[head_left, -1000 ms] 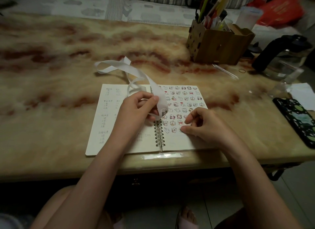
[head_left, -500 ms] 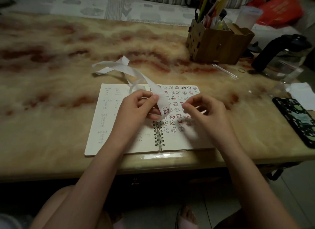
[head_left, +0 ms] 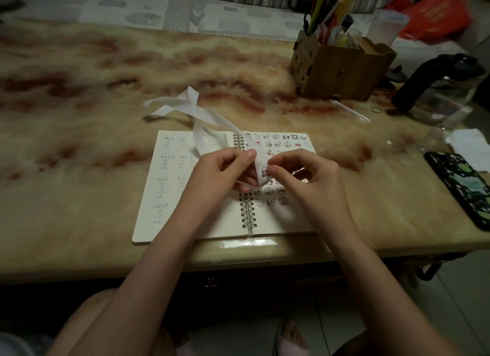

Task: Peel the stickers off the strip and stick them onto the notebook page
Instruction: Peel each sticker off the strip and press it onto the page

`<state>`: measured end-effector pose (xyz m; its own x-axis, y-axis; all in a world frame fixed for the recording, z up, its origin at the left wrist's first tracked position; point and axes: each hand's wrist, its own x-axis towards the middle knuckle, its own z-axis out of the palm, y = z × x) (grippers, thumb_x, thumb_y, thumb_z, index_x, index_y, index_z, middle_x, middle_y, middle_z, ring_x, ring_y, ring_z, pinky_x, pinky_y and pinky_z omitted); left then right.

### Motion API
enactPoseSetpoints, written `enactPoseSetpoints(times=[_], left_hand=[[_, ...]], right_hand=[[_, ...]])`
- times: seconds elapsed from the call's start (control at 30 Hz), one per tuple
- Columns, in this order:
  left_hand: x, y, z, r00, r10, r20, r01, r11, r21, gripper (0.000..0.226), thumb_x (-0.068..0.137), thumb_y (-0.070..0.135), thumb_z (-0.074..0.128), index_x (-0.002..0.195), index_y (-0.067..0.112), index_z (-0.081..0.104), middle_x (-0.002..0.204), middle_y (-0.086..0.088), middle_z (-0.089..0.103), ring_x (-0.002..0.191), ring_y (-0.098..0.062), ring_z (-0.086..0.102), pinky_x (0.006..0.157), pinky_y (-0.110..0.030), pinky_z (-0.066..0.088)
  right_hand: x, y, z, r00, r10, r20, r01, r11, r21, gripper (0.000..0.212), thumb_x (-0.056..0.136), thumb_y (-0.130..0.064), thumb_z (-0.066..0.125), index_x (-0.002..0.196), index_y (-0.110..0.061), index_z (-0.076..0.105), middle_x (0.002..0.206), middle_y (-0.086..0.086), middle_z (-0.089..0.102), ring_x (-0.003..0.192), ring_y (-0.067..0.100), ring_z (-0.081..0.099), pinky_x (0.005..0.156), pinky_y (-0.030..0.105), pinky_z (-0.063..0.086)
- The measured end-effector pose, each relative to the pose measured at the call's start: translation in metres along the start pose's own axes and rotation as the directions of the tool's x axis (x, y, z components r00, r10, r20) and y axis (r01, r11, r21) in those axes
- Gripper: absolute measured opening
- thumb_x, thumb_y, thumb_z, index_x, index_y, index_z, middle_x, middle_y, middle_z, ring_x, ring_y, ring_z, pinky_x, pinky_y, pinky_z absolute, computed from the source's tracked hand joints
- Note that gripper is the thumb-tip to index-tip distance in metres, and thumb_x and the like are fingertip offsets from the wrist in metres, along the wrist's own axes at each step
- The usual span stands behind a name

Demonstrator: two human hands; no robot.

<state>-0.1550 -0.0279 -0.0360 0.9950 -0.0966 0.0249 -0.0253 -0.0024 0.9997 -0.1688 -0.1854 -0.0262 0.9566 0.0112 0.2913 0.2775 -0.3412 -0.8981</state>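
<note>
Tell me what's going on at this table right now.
A person seated at the tan marbled table is moving stickers into a notebook. Their left hand grips a long white paper sticker strip above the open spiral-bound notebook, while the right hand pinches at a small cartoon sticker on that strip, apparently peeling it. The notebook's right page already carries rows of small cartoon stickers; the left page has handwriting.
</note>
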Motion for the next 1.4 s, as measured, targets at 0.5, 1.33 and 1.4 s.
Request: enactPoseSetpoints(times=[0.5, 1.33, 1.4], left_hand=[[-0.0022, 0.0027, -0.0009, 1.000, 0.014, -0.003, -0.014, 0.998, 0.062, 0.008, 0.088, 0.014, 0.065, 0.082, 0.016, 0.071, 0.068, 0.001, 0.071, 0.067, -0.010, 0.069, 0.064, -0.021, 0.055], [-0.0018, 0.0006, -0.0001, 0.998, -0.039, -0.051, 0.040, 0.999, 0.014, 0.009, 0.086, 0.011, 0.067, 0.078, 0.012, 0.072, 0.073, -0.012, 0.071, 0.065, -0.016, 0.067, 0.061, -0.025, 0.057], [-0.0023, 0.0015, -0.0001, 0.997, -0.041, -0.063, 0.042, 0.999, 0.026, 0.009, 0.087, 0.012, 0.067, 0.079, 0.011, 0.072, 0.071, -0.011, 0.071, 0.064, -0.015, 0.066, 0.060, -0.024, 0.057]], right_hand=[[0.0006, 0.0038, -0.0001, 1.000, 0.022, -0.001, -0.022, 0.999, 0.046, 0.008, 0.078, -0.008, 0.075, 0.080, -0.015, 0.071, 0.072, -0.006, 0.071, 0.066, -0.001, 0.063, 0.065, 0.012, 0.046], [-0.0013, 0.0058, 0.0005, 0.988, -0.138, 0.068, 0.150, 0.966, -0.210, 0.006, 0.080, -0.024, 0.067, 0.081, -0.017, 0.066, 0.089, -0.003, 0.058, 0.077, 0.016, 0.052, 0.072, 0.031, 0.045], [-0.0013, 0.0045, 0.0000, 0.986, -0.144, 0.087, 0.158, 0.969, -0.189, 0.008, 0.081, -0.025, 0.067, 0.082, -0.017, 0.066, 0.089, -0.003, 0.059, 0.080, 0.017, 0.053, 0.073, 0.030, 0.044]])
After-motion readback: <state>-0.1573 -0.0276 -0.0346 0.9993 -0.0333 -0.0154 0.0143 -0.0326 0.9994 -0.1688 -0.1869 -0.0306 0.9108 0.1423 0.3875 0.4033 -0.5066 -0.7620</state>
